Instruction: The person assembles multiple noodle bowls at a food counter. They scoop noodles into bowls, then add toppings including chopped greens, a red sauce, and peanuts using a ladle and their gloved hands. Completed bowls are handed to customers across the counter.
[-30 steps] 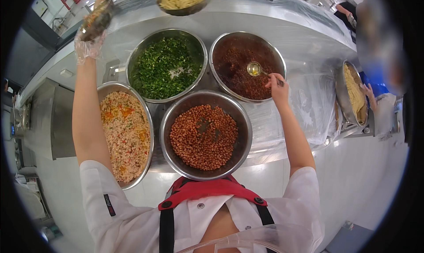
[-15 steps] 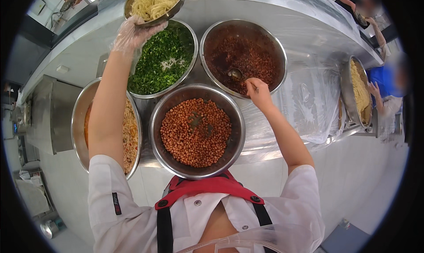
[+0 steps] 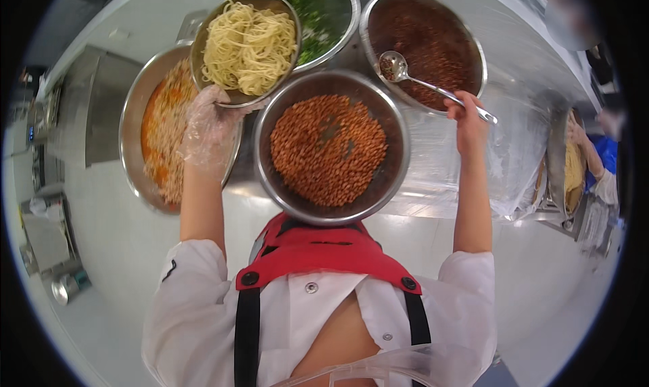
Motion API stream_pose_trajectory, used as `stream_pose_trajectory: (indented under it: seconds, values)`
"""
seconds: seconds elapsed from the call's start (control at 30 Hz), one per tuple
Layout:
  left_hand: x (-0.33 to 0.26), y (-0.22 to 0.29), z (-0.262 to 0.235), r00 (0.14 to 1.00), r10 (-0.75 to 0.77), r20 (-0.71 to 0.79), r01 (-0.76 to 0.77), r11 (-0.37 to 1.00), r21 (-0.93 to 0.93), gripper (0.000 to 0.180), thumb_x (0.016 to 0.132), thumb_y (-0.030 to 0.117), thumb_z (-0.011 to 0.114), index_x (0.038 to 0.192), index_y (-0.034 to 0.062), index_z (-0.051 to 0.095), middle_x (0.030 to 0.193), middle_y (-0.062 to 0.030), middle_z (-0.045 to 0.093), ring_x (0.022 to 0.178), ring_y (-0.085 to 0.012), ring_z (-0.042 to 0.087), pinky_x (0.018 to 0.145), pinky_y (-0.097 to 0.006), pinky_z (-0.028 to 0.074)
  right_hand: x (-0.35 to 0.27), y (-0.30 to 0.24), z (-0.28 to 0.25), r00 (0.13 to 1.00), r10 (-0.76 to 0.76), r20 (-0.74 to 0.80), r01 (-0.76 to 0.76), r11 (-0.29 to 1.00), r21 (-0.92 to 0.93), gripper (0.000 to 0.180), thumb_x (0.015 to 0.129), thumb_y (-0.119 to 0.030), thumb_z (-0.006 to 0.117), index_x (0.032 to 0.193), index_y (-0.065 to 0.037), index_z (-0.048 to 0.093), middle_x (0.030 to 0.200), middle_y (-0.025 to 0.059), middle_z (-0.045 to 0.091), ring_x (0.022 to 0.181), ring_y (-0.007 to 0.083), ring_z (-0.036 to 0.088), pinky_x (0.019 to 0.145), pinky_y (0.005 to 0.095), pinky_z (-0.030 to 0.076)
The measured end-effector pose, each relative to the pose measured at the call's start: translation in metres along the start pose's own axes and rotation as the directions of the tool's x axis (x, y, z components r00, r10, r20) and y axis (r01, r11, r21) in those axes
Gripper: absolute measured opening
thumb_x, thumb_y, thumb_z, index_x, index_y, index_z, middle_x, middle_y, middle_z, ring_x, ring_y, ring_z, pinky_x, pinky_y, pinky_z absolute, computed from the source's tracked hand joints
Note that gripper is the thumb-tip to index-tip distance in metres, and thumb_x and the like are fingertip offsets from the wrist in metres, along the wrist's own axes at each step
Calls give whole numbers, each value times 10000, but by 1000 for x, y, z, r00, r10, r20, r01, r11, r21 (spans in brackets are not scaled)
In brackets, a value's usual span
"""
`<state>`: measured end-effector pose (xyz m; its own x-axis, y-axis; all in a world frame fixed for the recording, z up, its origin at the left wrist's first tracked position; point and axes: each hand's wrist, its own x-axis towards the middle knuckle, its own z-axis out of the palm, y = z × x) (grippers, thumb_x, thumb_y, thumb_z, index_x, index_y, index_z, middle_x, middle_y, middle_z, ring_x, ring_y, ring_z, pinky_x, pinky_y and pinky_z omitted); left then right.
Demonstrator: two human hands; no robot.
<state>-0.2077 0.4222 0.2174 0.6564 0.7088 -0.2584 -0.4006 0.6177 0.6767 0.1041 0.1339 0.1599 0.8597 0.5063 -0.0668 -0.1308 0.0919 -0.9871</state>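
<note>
— Gripping what, the left hand (image 3: 208,127)?

— Its gloved fingers close under the rim of a small steel bowl (image 3: 247,45) heaped with pale noodles (image 3: 250,45), held above the big basins on the tabletop (image 3: 520,150).

— And the right hand (image 3: 468,120)?

— Bare, closed around the handle of a steel spoon (image 3: 433,86). The spoon's head, carrying a little dark red sauce, hangs over the sauce basin (image 3: 422,45) at upper right.

— What lies around them?

— Nearest the person, between both forearms, sits a basin of peanuts (image 3: 329,150). Left of it, partly under the noodle bowl, a basin of orange-and-white shredded vegetables (image 3: 165,140). Behind the bowl, chopped greens (image 3: 318,18) fill another basin. Clear plastic sheeting covers the tabletop at right, where another person's arm (image 3: 591,160) reaches to a tray of noodles (image 3: 571,174).
</note>
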Motion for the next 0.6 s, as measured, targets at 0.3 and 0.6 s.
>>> stream_pose_trajectory:
  seconds: [0.3, 0.6]
  values:
    - [-78, -4, -76, 957, 23, -291, -77, 981, -177, 246, 711, -76, 423, 941, -148, 473, 1098, -264, 496, 967, -400, 550, 749, -557, 526, -117, 78, 85, 979, 149, 139, -101, 947, -303, 158, 893, -116, 520, 941, 33, 543, 736, 109, 579, 555, 128, 571, 593, 251, 470]
    - [-109, 8, -137, 909, 43, -415, -62, 998, -31, 156, 737, -64, 496, 887, -22, 484, 753, -80, 542, 654, -175, 543, 623, -336, 527, -180, 118, 160, 941, -12, 339, 178, 867, -465, 98, 863, -30, 511, 918, 28, 567, 763, 119, 584, 638, 209, 591, 612, 293, 459]
